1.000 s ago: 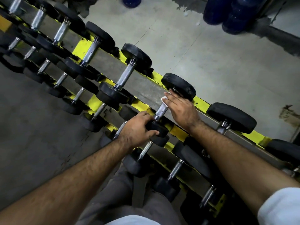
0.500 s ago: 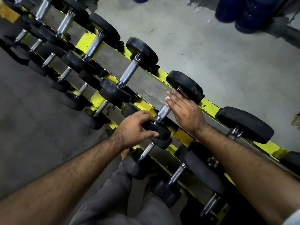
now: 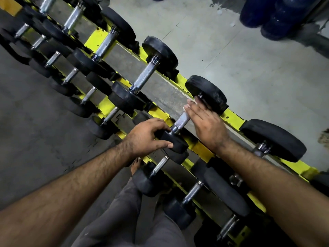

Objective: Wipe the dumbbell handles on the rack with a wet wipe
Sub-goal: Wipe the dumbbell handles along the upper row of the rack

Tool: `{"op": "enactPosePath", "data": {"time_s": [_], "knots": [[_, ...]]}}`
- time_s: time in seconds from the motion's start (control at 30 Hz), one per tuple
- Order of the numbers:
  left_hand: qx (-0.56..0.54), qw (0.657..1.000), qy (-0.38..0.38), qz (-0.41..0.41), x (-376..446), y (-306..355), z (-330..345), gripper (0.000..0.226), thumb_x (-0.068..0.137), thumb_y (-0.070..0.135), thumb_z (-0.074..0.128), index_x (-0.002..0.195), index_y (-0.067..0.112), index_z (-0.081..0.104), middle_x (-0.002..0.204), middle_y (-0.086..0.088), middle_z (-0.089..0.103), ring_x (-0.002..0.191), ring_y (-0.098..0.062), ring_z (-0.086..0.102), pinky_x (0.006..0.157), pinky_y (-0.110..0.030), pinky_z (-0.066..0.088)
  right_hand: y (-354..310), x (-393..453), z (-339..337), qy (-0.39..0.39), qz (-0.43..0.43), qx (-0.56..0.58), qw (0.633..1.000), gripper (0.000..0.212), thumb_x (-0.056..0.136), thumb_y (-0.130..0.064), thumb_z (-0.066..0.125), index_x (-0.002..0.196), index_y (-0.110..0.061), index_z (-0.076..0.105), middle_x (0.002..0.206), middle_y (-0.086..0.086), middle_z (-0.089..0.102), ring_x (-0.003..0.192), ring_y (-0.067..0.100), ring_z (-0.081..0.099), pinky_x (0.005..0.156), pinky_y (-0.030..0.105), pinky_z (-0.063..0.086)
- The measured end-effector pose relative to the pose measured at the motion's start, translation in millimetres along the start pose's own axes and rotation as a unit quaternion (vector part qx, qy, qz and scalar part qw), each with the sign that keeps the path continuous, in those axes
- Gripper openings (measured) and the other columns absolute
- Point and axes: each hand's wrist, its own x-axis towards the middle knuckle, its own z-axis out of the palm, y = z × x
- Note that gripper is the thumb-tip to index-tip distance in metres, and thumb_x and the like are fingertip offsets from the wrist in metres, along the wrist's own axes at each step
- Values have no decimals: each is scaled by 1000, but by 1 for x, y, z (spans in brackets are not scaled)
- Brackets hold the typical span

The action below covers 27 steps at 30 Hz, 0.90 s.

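A yellow and grey rack [image 3: 233, 116] runs diagonally across the view with several black dumbbells on two tiers. My left hand [image 3: 144, 136] grips the near black head [image 3: 176, 142] of one upper-tier dumbbell. Its chrome handle [image 3: 180, 121] shows between my hands. My right hand [image 3: 204, 122] lies over the far part of that handle, pressing a white wet wipe [image 3: 187, 107] against it; only a small edge of the wipe shows under the fingertips. The dumbbell's far head [image 3: 208, 91] lies just beyond my fingers.
The neighbouring dumbbell handle [image 3: 146, 75] lies to the left, another dumbbell head [image 3: 274, 138] to the right. Smaller dumbbells [image 3: 158, 168] fill the lower tier by my legs and bare foot [image 3: 135, 165]. Blue containers [image 3: 272, 15] stand on the concrete floor behind the rack.
My right hand with the wipe has slid up the handle toward the far head, so more bare chrome shows. My left hand has kept its grip on the near head.
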Motion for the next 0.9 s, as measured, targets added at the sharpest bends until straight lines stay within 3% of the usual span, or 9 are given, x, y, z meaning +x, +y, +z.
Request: {"op": "enactPosePath", "data": {"time_s": [0.13,0.27,0.4,0.47,0.53,0.6,0.73,0.83,0.9], "knots": [[9,1000,-5,-8,1,1,1,66,63,73,65,111,28,70,115,12,61,109,-6,58,94,-37,52,-8,-10,11,-43,-152,-9,987,55,94,-2,44,149,-6,43,157,10,39,149,27,28,122,39,24],[14,1000,-5,-10,0,2,2,56,69,59,79,113,25,70,117,11,61,110,-7,57,94,-37,52,10,2,-4,-19,-11,-1,1000,64,87,3,48,149,-11,43,158,4,38,149,22,30,96,36,49],[24,1000,-1,-2,0,4,3,52,71,51,82,114,24,70,117,10,62,110,-9,58,94,-38,51,-15,-6,8,-45,-133,18,990,61,87,5,60,146,-6,47,153,10,44,147,27,33,120,43,29],[21,1000,0,0,1,1,4,57,69,60,79,113,24,70,117,9,62,110,-10,58,94,-39,51,4,-1,1,-32,-139,10,990,60,87,5,58,145,-8,49,153,9,45,144,24,39,110,37,41],[10,1000,11,5,0,-2,6,63,65,69,69,110,24,71,115,8,63,109,-10,59,92,-39,52,13,5,-7,-6,-43,16,999,58,88,5,48,144,-10,51,153,5,45,143,21,39,93,36,51],[-8,1000,22,7,-3,-2,8,64,65,69,67,107,22,70,111,6,64,106,-12,60,90,-40,52,-6,-1,0,-7,-18,46,999,59,87,7,48,144,-8,51,152,7,47,146,25,36,103,44,48],[-30,999,38,9,-4,-5,11,63,65,67,71,107,20,66,107,5,63,102,-15,60,88,-40,51,-14,-8,9,-57,-193,35,979,49,94,-3,45,142,-6,53,148,10,50,143,28,40,123,40,23],[-39,998,45,10,-4,-9,13,62,65,67,71,106,22,66,108,6,62,104,-14,59,89,-40,51,12,2,-4,-23,-54,48,997,55,93,1,44,146,-12,48,153,4,46,142,25,41,102,51,49],[-41,998,49,8,-6,-7,14,62,64,66,71,106,21,65,107,5,62,102,-14,59,88,-40,51,-1,-2,-3,-23,-25,65,997,56,92,3,44,147,-10,48,153,5,44,145,27,36,102,52,48]]}}
